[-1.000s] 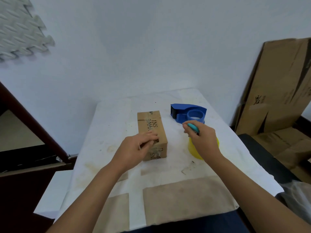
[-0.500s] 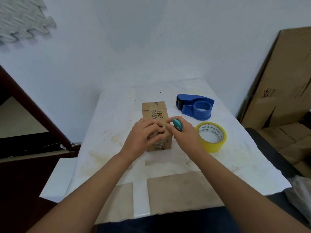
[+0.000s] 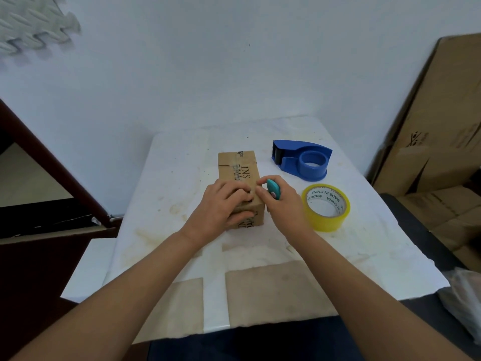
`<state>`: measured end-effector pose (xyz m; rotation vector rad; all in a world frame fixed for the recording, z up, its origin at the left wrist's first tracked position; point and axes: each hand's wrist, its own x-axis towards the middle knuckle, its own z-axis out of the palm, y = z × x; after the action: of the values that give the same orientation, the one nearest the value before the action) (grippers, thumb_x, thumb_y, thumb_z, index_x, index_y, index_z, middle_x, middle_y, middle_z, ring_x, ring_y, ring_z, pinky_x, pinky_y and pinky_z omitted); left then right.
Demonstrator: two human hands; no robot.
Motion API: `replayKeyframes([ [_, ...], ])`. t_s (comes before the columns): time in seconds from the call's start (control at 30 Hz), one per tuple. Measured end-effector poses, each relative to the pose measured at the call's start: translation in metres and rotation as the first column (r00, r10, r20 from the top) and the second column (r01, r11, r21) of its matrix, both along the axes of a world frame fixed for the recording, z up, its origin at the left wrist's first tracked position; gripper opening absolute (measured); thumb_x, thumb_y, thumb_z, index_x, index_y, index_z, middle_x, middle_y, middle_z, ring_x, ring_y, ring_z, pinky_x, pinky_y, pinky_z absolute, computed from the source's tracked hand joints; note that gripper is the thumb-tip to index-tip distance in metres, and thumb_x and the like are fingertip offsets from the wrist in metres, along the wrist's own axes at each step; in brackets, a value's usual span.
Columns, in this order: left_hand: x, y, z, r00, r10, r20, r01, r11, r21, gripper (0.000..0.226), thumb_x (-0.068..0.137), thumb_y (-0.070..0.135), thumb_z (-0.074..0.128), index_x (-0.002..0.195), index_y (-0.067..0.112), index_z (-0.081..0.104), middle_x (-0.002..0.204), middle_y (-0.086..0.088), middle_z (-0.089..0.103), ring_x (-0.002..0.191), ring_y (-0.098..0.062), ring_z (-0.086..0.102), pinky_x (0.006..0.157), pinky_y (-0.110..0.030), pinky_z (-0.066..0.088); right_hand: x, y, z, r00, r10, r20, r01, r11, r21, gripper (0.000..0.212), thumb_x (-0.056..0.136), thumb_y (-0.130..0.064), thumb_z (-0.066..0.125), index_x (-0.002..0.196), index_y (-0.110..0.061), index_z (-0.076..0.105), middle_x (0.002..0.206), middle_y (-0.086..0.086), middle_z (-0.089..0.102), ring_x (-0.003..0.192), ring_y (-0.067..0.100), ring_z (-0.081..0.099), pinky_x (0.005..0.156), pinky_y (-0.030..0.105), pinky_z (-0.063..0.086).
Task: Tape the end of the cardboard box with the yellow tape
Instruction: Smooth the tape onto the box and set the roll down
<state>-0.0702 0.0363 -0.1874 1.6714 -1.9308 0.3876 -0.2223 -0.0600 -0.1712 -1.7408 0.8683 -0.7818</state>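
A small brown cardboard box (image 3: 239,166) with black print lies lengthwise in the middle of the white table (image 3: 177,178). My left hand (image 3: 223,207) rests on the box's near end, fingers curled over its top and thumb against the front face. My right hand (image 3: 282,203) touches the box's near right edge and holds a small teal cutter (image 3: 273,188). The yellow tape roll (image 3: 326,207) lies flat on the table just right of my right hand, apart from it.
A blue tape dispenser (image 3: 303,158) sits behind the roll at the back right. Flattened cardboard boxes (image 3: 437,131) lean against the wall on the right. A dark wooden frame (image 3: 52,162) stands at the left. Brown taped patches (image 3: 276,293) mark the table's near edge.
My right hand, holding the teal cutter, moved left from above the tape roll to the box's near right edge. My left hand stayed on the box.
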Motion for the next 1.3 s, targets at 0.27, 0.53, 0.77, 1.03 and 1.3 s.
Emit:
replayKeyframes([
  [0.27,0.002,0.005,0.003,0.989,0.017,0.146,-0.037,0.990,0.135,0.052,0.081,0.043,0.069,0.123,0.021,0.047,0.129,-0.003,0.052,0.113,-0.022,0.046,0.086,-0.036,0.042,-0.001,0.000,0.001,1.000,0.009,0.006,-0.009,1.000,0.007,0.013,0.094,-0.030,0.058,0.104,-0.022,0.062,0.077,-0.009,0.057,0.063,0.005,0.049,0.058,0.018,0.042],
  [0.53,-0.014,-0.001,0.007,0.987,0.140,0.078,-0.145,0.988,0.062,0.039,0.080,0.048,0.068,0.103,0.021,0.053,0.119,0.002,0.058,0.107,-0.019,0.046,0.083,-0.033,0.039,-0.001,0.001,0.002,1.000,0.001,0.011,-0.001,1.000,0.001,0.012,0.093,-0.029,0.060,0.101,-0.020,0.062,0.073,-0.007,0.057,0.061,0.009,0.048,0.060,0.023,0.044],
  [0.77,0.019,0.008,0.021,0.988,-0.117,0.097,0.084,0.952,0.295,0.061,0.080,0.031,0.076,0.136,0.022,0.053,0.142,0.007,0.051,0.115,-0.013,0.045,0.095,-0.026,0.039,-0.003,0.001,0.004,1.000,0.014,-0.003,-0.014,1.000,0.025,0.013,0.095,-0.031,0.057,0.103,-0.021,0.061,0.078,-0.011,0.058,0.062,0.003,0.051,0.050,0.008,0.043],
  [1.03,0.016,0.016,0.025,0.990,-0.113,-0.088,0.135,0.941,0.310,0.052,0.089,0.026,0.067,0.139,0.026,0.051,0.145,0.011,0.050,0.122,-0.006,0.044,0.103,-0.017,0.034,0.000,0.004,0.005,1.000,-0.002,0.011,0.001,1.000,0.024,0.013,0.094,-0.029,0.058,0.102,-0.019,0.061,0.075,-0.009,0.058,0.060,0.004,0.050,0.049,0.008,0.042],
  [1.3,0.011,0.012,0.013,0.999,-0.015,-0.041,0.023,0.979,0.200,0.040,0.095,0.027,0.051,0.134,0.017,0.057,0.139,0.004,0.056,0.124,-0.018,0.051,0.103,-0.034,0.044,-0.042,-0.001,0.007,0.989,-0.142,-0.050,0.124,0.956,-0.265,0.010,0.097,-0.025,0.052,0.099,-0.020,0.060,0.072,-0.015,0.057,0.066,0.003,0.054,0.061,0.017,0.041],
])
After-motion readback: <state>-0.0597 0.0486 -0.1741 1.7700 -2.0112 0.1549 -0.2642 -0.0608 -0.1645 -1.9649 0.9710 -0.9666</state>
